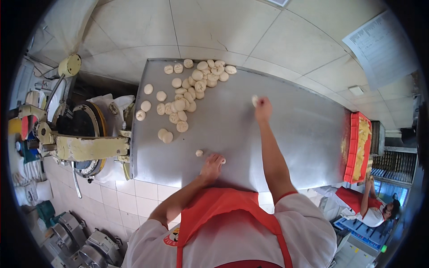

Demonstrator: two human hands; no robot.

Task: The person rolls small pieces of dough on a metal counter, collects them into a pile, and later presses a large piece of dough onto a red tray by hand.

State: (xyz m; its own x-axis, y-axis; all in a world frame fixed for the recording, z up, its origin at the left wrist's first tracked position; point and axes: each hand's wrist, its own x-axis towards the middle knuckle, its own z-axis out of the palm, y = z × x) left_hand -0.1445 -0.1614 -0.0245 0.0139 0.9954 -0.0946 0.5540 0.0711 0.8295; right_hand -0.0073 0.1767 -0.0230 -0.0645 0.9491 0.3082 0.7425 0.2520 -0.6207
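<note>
Tiled wall, cream, along the far side. Metal table, grey, broad, running against that wall. Machine with cream-painted frame, beside the table's left end. Co-worker in white top and red apron, beyond the right end, well apart from the work. Red tray with yellowish contents, at the right end of the tabletop. Dough rounds, pale, many, heaped and touching in the far left part of the table, with several lying singly nearer the left edge. Right hand, blurred, stretched over the middle of the table, fingers closed on a pale dough lump. Left hand, palm down near the front edge, fingers bent over a small dough piece; whether gripped or merely covered, cannot tell. Small dough ball, loose on the metal, just beside the left hand.
</note>
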